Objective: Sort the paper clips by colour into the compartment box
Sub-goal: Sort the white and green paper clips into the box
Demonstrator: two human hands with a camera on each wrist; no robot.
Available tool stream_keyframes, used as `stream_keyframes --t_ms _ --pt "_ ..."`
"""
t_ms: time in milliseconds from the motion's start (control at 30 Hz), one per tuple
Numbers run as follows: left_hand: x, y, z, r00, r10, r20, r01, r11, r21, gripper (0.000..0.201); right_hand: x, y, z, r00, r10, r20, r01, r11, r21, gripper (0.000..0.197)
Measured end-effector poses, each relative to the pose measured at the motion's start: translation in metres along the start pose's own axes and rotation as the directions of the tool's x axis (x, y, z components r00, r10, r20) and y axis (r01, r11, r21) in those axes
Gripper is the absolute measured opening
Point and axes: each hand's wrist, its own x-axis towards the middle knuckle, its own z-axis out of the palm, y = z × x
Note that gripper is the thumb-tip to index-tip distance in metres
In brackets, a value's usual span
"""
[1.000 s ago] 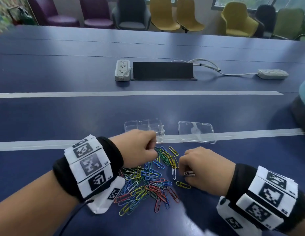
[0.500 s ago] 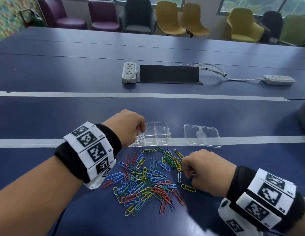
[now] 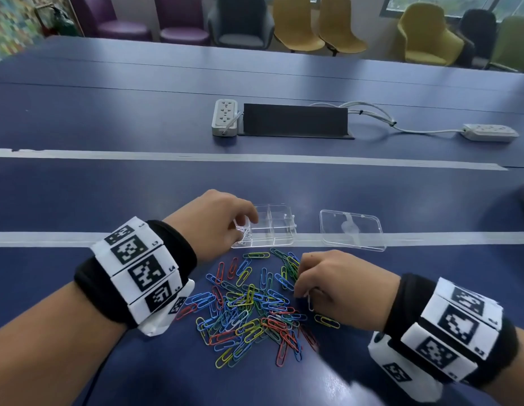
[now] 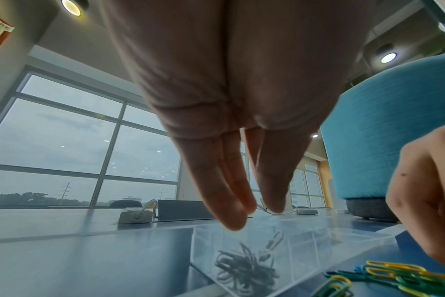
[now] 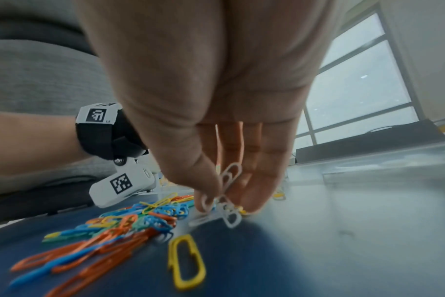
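A heap of coloured paper clips [image 3: 249,306] lies on the blue table between my hands. Just behind it stands the clear compartment box [image 3: 280,227], with white clips [image 3: 243,232] in its near-left cell. My left hand [image 3: 246,230] hovers over that cell. In the left wrist view its fingers [image 4: 231,201] point straight down and hold nothing, and a white clip [image 4: 275,240] shows just under them above the bundle [image 4: 244,267]. My right hand [image 3: 301,288] is at the heap's right edge; thumb and fingers pinch white clips [image 5: 231,174].
The box's clear lid [image 3: 353,230] lies to the right of the box. A lone yellow clip [image 3: 326,320] sits under my right hand. Two power strips [image 3: 225,117] and a black panel [image 3: 296,121] lie farther back. Chairs line the far edge.
My left hand rose from the heap to the box and its fingers straightened over the near-left cell. My right hand stayed at the heap's right edge, still pinching.
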Motion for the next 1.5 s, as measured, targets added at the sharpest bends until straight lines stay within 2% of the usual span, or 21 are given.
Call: stream_keyframes --t_ms 167,300,467,667,933,1000,1067,1167,1300,1400,1500 --pt "-0.009 -0.006 -0.003 0.998 0.038 -0.048 -0.039 0.999 -0.024 0.02 -0.006 0.007 -0.001 0.992 -0.082 0.099 0.09 0.993 -0.076 0.034" --pt "-0.014 -0.006 -0.002 0.998 0.057 -0.029 -0.058 0.997 -0.042 0.017 -0.004 0.012 0.0 0.986 -0.122 0.116 0.136 0.984 -0.117 0.029" --pt "-0.019 -0.003 0.001 0.997 0.075 0.01 -0.074 0.995 -0.068 0.016 -0.009 0.011 -0.003 0.987 -0.083 0.138 0.111 0.971 -0.21 0.027" --pt "-0.024 -0.004 0.007 0.997 0.079 0.018 -0.077 0.993 -0.084 0.018 0.0 0.004 -0.001 0.99 -0.027 0.138 0.057 0.974 -0.22 0.027" --pt "-0.037 -0.031 -0.001 0.999 -0.048 0.003 0.048 0.994 -0.096 0.012 0.007 -0.003 -0.01 0.99 -0.079 0.114 0.09 0.991 -0.097 0.024" --pt "-0.038 -0.034 -0.001 0.996 -0.083 0.028 0.085 0.994 -0.069 0.01 0.018 -0.006 -0.022 0.997 -0.073 0.008 0.073 0.997 -0.01 0.02" --pt "-0.039 -0.033 0.001 0.992 -0.105 0.071 0.107 0.994 -0.027 0.01 0.036 -0.009 -0.031 0.985 -0.049 -0.165 0.069 0.99 0.121 0.015" --pt "-0.039 -0.025 0.005 0.983 -0.125 0.132 0.124 0.992 0.019 0.013 0.072 -0.014 -0.038 0.942 0.117 -0.316 -0.022 0.956 0.291 0.01" --pt "-0.043 -0.02 0.007 0.975 -0.146 0.168 0.138 0.989 0.06 0.016 0.106 -0.018 -0.035 0.907 0.282 -0.314 -0.091 0.857 0.507 0.014" --pt "-0.044 -0.018 0.006 0.973 -0.153 0.174 0.148 0.988 0.042 0.016 0.114 -0.019 -0.031 0.917 0.303 -0.258 -0.146 0.859 0.491 0.016" --pt "-0.042 -0.016 0.005 0.973 -0.163 0.162 0.16 0.987 0.029 0.021 0.11 -0.02 -0.03 0.931 0.29 -0.219 -0.17 0.88 0.444 0.007"
